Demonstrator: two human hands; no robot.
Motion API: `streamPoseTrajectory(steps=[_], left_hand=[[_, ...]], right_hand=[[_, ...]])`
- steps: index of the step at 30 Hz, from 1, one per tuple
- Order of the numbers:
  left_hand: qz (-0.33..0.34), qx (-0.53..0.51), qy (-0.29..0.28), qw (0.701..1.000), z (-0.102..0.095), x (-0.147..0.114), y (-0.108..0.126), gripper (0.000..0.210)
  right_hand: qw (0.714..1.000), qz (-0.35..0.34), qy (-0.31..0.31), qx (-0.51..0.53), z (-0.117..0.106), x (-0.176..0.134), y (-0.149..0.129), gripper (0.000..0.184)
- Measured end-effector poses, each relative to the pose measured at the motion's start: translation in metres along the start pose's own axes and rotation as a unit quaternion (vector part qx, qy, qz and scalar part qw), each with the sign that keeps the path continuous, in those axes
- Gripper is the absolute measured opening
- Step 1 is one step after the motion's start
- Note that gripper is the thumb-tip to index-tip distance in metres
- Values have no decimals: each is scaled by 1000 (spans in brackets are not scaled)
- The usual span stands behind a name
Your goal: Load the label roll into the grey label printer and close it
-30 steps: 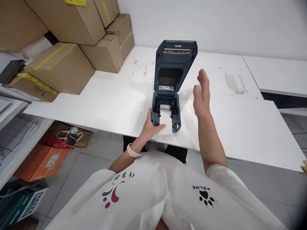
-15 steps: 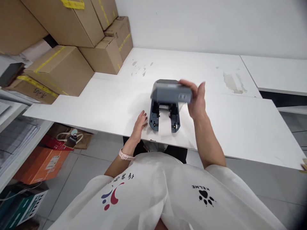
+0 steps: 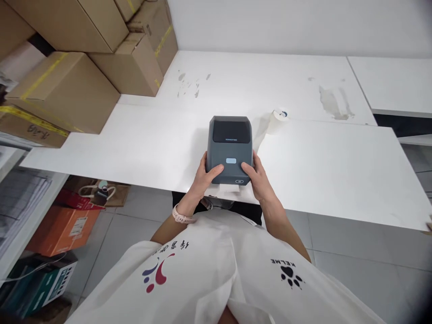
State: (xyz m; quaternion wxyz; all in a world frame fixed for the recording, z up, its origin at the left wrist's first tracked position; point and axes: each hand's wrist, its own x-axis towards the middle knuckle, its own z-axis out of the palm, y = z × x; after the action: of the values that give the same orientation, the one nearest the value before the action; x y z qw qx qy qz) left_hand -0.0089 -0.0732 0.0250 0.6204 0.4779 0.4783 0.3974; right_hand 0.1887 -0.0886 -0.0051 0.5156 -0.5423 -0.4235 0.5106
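A dark grey label printer (image 3: 230, 150) stands on the white table near its front edge, its lid down. My left hand (image 3: 201, 177) grips the printer's left side, thumb on top of the lid. On the opposite side my right hand (image 3: 259, 177) does the same, its thumb close to the light-blue button. A strip of white label paper (image 3: 230, 188) sticks out of the printer's front. Behind and to the right lies a roll of label paper (image 3: 277, 122), with a paper band running from it toward the printer's back. The fingers under both sides are partly hidden.
Cardboard boxes (image 3: 67, 92) with yellow tape are stacked at the left end of the white table (image 3: 337, 171). An orange box (image 3: 60, 229) and a paper bag (image 3: 118, 193) stand on the floor at the left. A white wall (image 3: 270, 27) rises behind.
The printer's lid, held up by my right hand before, has come down over the open inside. My left hand has moved from beside the printer onto it. The paper roll has come into view.
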Motion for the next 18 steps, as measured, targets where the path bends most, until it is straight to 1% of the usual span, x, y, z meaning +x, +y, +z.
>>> streamPoseTrajectory(steps=[2, 4, 7, 8, 9, 10, 12, 13, 14, 15, 16, 17, 18], left_hand=[[23, 5, -1, 1000, -1, 2, 0, 81], [43, 4, -2, 999, -3, 4, 0, 78], [51, 15, -2, 999, -5, 2, -3, 75], [52, 30, 16, 998, -5, -3, -5, 75], [54, 51, 55, 996, -6, -9, -9, 73], [58, 73, 108, 990, -6, -17, -13, 68], [56, 113, 206, 970, -6, -35, -22, 49], [37, 120, 204, 971, -6, -43, -26, 45], [13, 119, 180, 976, -5, -50, -29, 48], [-14, 108, 132, 985, -3, -55, -31, 54], [-43, 91, 74, 992, -2, -57, -32, 57], [-68, 70, 22, 995, 0, -57, -32, 57], [-88, 48, -14, 995, 2, -55, -32, 56]], right_hand=[[1000, -1, -7, 3, 0, 1, 5, 95], [1000, -19, -3, -13, -1, 3, 9, 97], [999, -33, 3, -41, -2, 5, 14, 96], [998, -32, 7, -46, -2, 6, 15, 96], [998, -29, 12, -47, -1, 6, 15, 95], [999, -26, 16, -42, -1, 6, 16, 95], [999, -22, 25, -24, 2, 5, 15, 93], [999, -23, 29, -13, 3, 5, 16, 91], [999, -25, 31, -4, 4, 4, 16, 89], [999, -27, 33, 2, 5, 4, 16, 87], [999, -29, 36, 5, 6, 4, 17, 86], [999, -31, 37, 7, 6, 4, 18, 86], [999, -32, 37, 6, 6, 4, 18, 86]])
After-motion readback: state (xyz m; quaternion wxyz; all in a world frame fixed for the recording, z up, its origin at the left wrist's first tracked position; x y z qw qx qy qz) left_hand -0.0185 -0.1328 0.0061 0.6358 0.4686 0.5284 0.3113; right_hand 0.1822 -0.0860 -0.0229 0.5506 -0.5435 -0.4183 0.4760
